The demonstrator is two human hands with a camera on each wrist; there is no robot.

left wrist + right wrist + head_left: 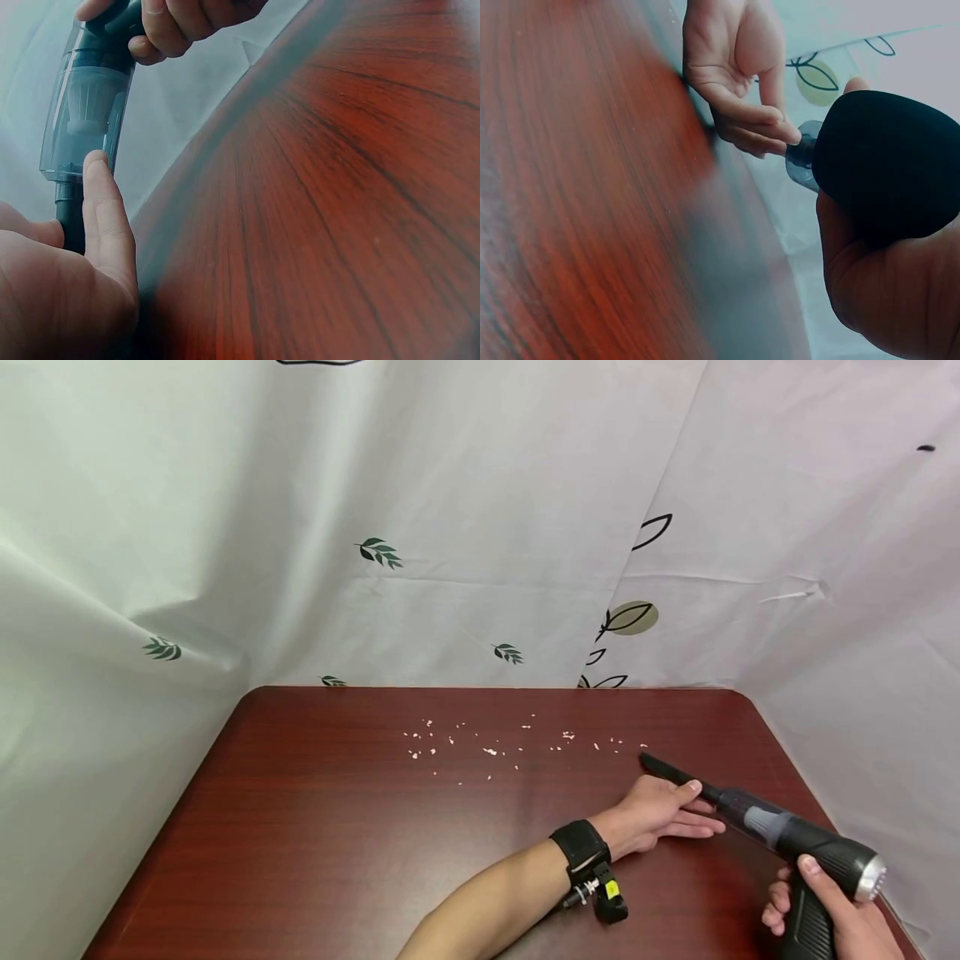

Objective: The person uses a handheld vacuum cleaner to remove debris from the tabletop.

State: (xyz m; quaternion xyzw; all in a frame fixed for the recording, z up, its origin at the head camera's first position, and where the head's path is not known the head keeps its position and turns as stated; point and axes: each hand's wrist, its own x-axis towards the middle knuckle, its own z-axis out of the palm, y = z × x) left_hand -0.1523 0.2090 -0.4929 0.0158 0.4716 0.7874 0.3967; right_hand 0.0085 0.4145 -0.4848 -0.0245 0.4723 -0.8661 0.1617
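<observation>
A black handheld vacuum cleaner [823,852] with a long narrow nozzle [666,768] is held over the right side of the table. My right hand [847,910] grips its handle, the thumb lying along the body. Around the nozzle's base, my left hand [652,814] pinches with its thumb on one side and fingers on the other. The left wrist view shows the clear dust cup [88,112] with a pale filter inside, one left finger reaching along it. White crumbs [491,752] lie scattered beyond the nozzle tip, across the table's far half.
The dark red wooden table [300,835] has rounded far corners. A white curtain [465,510] with leaf prints hangs behind it and along both sides. A black strap [581,852] with a small camera sits on my left wrist.
</observation>
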